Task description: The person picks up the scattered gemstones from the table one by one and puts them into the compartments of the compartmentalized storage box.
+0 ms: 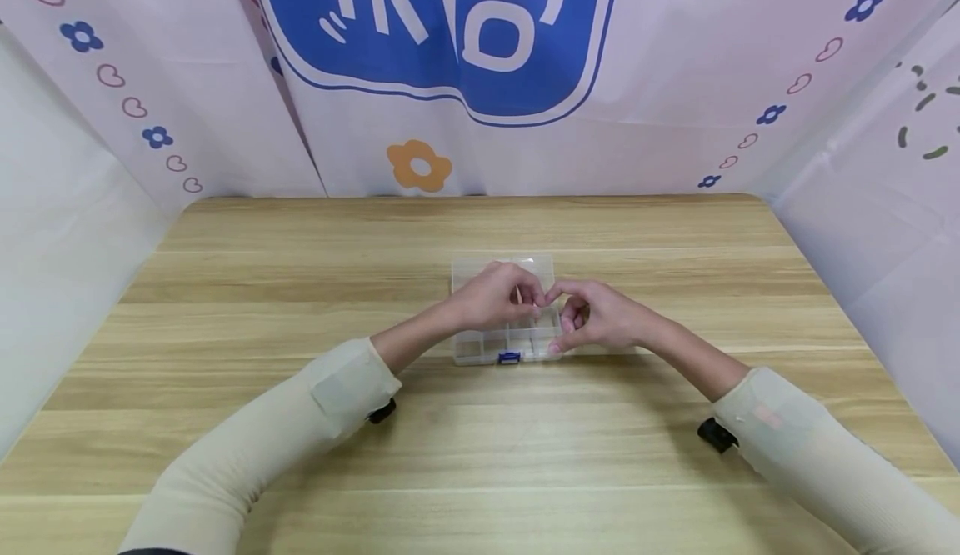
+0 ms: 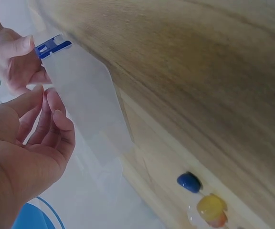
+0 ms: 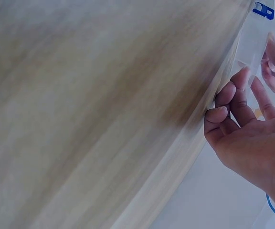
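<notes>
A clear plastic compartment box (image 1: 470,347) with a blue latch (image 1: 509,357) at its front sits on the wooden table. My left hand (image 1: 495,297) reaches over it, thumb and forefinger tips nearly meeting above the compartments. Whether anything small lies between them is too small to tell. At the box's right side my right hand (image 1: 611,317) grips the edge, thumb at the front corner and forefinger close to the left fingertips. In the right wrist view, its other fingers (image 3: 217,115) curl beside the box. My hands hide part of the compartments.
The left wrist view shows a small blue piece (image 2: 190,182) and a yellow piece (image 2: 211,207) with orange beside it. A printed curtain (image 1: 360,130) hangs behind the wooden table (image 1: 480,455). Both sleeves (image 1: 247,430) carry dark wrist cameras.
</notes>
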{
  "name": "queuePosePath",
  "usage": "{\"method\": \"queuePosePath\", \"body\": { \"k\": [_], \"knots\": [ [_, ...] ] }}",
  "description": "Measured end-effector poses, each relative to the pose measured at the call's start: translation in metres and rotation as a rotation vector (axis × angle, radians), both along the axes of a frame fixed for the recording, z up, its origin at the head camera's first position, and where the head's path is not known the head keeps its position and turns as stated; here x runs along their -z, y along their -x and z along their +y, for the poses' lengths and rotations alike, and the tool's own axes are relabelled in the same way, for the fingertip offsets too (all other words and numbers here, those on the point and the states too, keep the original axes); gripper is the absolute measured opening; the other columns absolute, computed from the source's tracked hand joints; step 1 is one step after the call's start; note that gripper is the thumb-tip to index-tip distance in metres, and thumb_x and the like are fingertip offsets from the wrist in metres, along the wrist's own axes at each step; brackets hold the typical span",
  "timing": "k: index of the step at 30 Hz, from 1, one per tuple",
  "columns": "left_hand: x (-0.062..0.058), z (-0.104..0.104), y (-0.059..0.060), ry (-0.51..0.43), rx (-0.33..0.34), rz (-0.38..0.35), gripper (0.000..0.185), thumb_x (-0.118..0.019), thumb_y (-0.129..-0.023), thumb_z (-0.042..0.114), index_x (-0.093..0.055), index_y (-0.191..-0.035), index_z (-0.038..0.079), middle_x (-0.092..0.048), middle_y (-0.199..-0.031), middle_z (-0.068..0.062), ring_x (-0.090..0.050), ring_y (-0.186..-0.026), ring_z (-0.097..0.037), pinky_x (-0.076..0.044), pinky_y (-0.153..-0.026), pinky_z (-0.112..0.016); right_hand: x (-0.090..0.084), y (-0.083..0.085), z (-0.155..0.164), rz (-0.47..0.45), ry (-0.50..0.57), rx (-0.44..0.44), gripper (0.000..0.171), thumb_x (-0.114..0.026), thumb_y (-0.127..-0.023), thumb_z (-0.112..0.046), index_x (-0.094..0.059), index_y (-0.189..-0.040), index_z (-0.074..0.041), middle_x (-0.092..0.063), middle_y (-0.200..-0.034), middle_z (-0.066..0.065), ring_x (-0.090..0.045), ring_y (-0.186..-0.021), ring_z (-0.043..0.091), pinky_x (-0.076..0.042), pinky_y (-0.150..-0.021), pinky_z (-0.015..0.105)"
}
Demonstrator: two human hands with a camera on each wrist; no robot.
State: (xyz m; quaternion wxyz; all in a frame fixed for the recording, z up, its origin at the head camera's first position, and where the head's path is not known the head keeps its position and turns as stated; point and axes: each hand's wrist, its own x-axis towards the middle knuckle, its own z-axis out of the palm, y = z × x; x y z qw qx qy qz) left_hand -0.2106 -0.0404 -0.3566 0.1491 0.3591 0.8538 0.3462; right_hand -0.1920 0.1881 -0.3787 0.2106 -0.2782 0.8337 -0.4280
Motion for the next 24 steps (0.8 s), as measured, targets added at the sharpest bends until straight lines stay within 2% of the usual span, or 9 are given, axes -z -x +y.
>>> {"method": "queuePosePath", "body": {
  "k": [7, 24],
  "knots": [
    [-0.005, -0.013, 0.000, -0.007, -0.030, 0.040, 0.003, -0.074, -0.093, 0.001, -0.076, -0.095, -0.001, -0.072, -0.084, -0.007, -0.064, -0.076, -0.015, -0.053, -0.070, -0.022, -0.001, 0.000, -0.001, -0.001, -0.004, 0.001, 0.054, -0.090, -0.081, -0.011, -0.061, -0.125, 0.002, -0.061, -0.074, 0.004, -0.056, -0.071, 0.018, -0.050, -0.068, 0.025],
    [-0.011, -0.060, -0.012, -0.041, -0.109, -0.002, 0.004, -0.073, -0.095, 0.002, -0.074, -0.095, -0.002, -0.069, -0.083, -0.005, -0.060, -0.072, -0.013, -0.053, -0.066, -0.024, -0.002, -0.002, -0.003, 0.003, -0.019, 0.003, 0.057, -0.090, -0.081, -0.011, -0.060, -0.127, 0.003, -0.061, -0.074, 0.003, -0.056, -0.072, 0.018, -0.049, -0.070, 0.026]
  ]
}}
